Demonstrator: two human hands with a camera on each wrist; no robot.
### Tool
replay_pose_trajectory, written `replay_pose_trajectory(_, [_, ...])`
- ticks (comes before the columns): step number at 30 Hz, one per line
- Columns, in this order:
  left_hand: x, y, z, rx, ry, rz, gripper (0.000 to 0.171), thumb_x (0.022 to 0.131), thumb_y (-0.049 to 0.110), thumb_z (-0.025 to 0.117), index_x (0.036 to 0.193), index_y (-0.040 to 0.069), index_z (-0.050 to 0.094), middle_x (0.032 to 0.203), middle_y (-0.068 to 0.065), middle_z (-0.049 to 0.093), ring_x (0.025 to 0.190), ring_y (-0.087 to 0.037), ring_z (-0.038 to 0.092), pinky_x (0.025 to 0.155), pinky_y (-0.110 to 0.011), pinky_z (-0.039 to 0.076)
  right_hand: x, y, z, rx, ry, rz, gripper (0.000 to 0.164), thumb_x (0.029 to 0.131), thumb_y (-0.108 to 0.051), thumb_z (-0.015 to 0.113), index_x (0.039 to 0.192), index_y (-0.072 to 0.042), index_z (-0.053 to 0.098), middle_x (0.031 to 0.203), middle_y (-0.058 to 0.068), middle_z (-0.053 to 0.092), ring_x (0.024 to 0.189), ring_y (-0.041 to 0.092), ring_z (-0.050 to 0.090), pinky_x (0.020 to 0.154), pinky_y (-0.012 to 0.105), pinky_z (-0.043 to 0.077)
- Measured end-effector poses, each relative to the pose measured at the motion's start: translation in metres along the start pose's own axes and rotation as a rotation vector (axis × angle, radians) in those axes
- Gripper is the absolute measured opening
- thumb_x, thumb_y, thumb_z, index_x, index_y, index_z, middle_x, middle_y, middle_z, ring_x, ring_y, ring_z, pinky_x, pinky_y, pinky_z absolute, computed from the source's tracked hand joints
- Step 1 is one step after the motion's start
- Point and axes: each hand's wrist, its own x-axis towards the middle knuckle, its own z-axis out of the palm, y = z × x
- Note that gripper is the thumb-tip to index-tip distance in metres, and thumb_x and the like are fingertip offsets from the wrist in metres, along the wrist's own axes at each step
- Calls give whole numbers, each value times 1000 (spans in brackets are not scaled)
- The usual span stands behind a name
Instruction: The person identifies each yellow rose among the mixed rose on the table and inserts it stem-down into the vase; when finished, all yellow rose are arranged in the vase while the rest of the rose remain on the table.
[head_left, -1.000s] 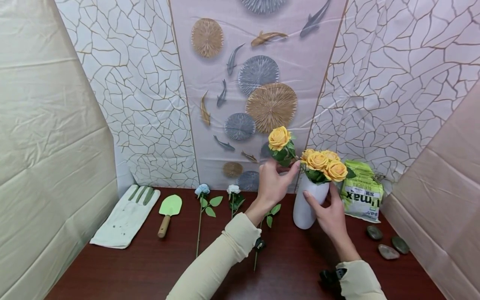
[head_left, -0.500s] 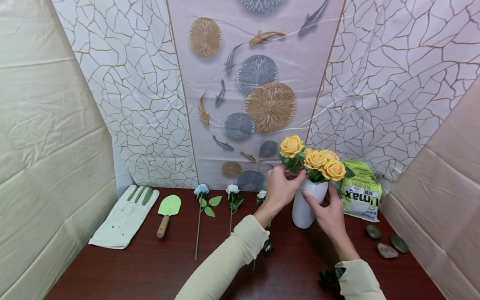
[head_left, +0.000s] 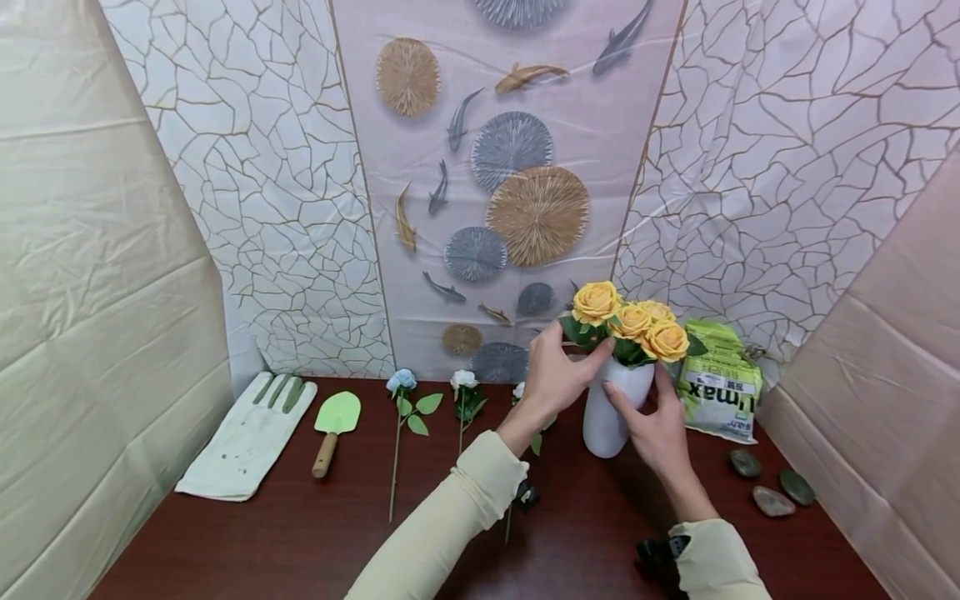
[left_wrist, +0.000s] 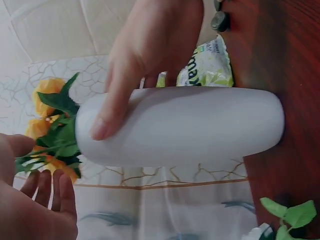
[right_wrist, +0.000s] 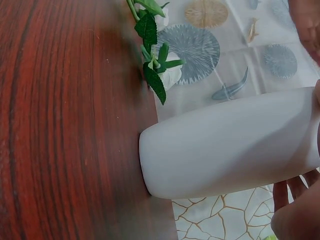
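A white vase [head_left: 609, 417] stands on the table, with several yellow roses [head_left: 666, 342] in its mouth. My right hand [head_left: 660, 429] grips the vase near its top, thumb on the front and fingers behind; the left wrist view shows the right thumb lying along the vase [left_wrist: 200, 125]. At the left of the rim, my left hand [head_left: 558, 375] holds another yellow rose [head_left: 596, 302] below its bloom, beside the others. In the left wrist view a green stem passes by the left thumb and fingers [left_wrist: 65, 192]. The rose's lower stem end is hidden.
Left of the vase lie a blue rose [head_left: 401, 381] and white roses [head_left: 464, 380]. A green-bladed trowel [head_left: 333, 425] and white gloves [head_left: 247, 442] are farther left. A green bag [head_left: 722, 387] stands behind the vase at right, with stones [head_left: 774, 502] in front of it.
My left hand has moved right with the yellow rose, whose bloom has come down beside the others at the vase's mouth. The right hand keeps its grip on the vase.
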Motion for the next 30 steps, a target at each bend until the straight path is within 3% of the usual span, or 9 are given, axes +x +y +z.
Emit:
replay_pose_trajectory(4, [5, 10, -2, -32, 27, 92, 37, 91, 53, 69, 122, 34, 63, 112, 13, 64, 93, 2, 66, 75, -20, 58, 0, -1, -1, -4, 6, 11, 73, 90, -33, 77, 152, -29, 40, 131, 7, 64, 107, -3, 59, 81, 15, 52])
replay_pose_trajectory(9, [6, 16, -1, 42, 106, 174, 26, 95, 39, 70, 117, 26, 72, 107, 8, 72, 95, -2, 68, 80, -23, 58, -1, -1, -2, 2, 10, 21, 71, 90, -33, 77, 151, -30, 41, 132, 6, 63, 107, -3, 58, 82, 14, 51])
replay_pose_trajectory(10, [6, 15, -1, 60, 119, 177, 24, 95, 37, 70, 115, 25, 73, 105, 7, 74, 94, -2, 69, 80, -23, 58, -1, -1, -2, 4, 9, 21, 72, 90, -33, 77, 152, -31, 40, 132, 6, 63, 108, -3, 58, 82, 15, 51])
replay_pose_trajectory(12, [4, 13, -1, 80, 134, 171, 21, 96, 36, 69, 113, 25, 73, 96, 4, 76, 77, -2, 67, 72, -19, 55, -2, 0, -2, 2, 7, 22, 73, 90, -33, 77, 152, -33, 39, 132, 6, 63, 108, -3, 58, 82, 16, 51])
replay_pose_trajectory(17, [1, 5, 1, 45, 120, 104, 27, 95, 46, 67, 117, 31, 69, 74, 1, 71, 48, -2, 48, 53, -16, 43, -2, 0, 0, -19, -1, 17, 77, 90, -34, 76, 154, -37, 34, 135, 7, 62, 108, -3, 57, 82, 16, 51])
replay_pose_trajectory(19, [1, 2, 1, 22, 113, 83, 31, 94, 48, 67, 122, 33, 67, 74, 2, 71, 49, -2, 52, 53, -17, 45, -2, 0, 0, -25, -5, 17, 78, 90, -34, 76, 154, -38, 33, 136, 7, 61, 109, -3, 57, 82, 15, 51])
replay_pose_trajectory(21, [0, 1, 1, 0, 111, 71, 34, 94, 48, 67, 125, 34, 66, 86, 4, 75, 58, -1, 60, 60, -18, 51, -2, 0, 1, -26, -8, 17, 79, 90, -34, 76, 155, -39, 32, 137, 7, 61, 110, -3, 56, 82, 14, 50])
replay_pose_trajectory(26, [0, -1, 2, -55, 112, 63, 33, 96, 44, 67, 128, 35, 64, 120, 9, 72, 100, 0, 69, 82, -21, 57, -1, -1, 1, -22, -7, 8, 79, 90, -34, 77, 154, -39, 32, 139, 6, 60, 112, -1, 56, 83, 14, 51])
replay_pose_trajectory(30, [1, 0, 3, -43, 104, 61, 31, 96, 42, 67, 126, 33, 65, 117, 7, 73, 97, -1, 71, 79, -18, 57, -1, -2, 1, -13, -5, 3, 78, 90, -33, 77, 154, -37, 34, 139, 7, 60, 112, 1, 57, 83, 15, 51])
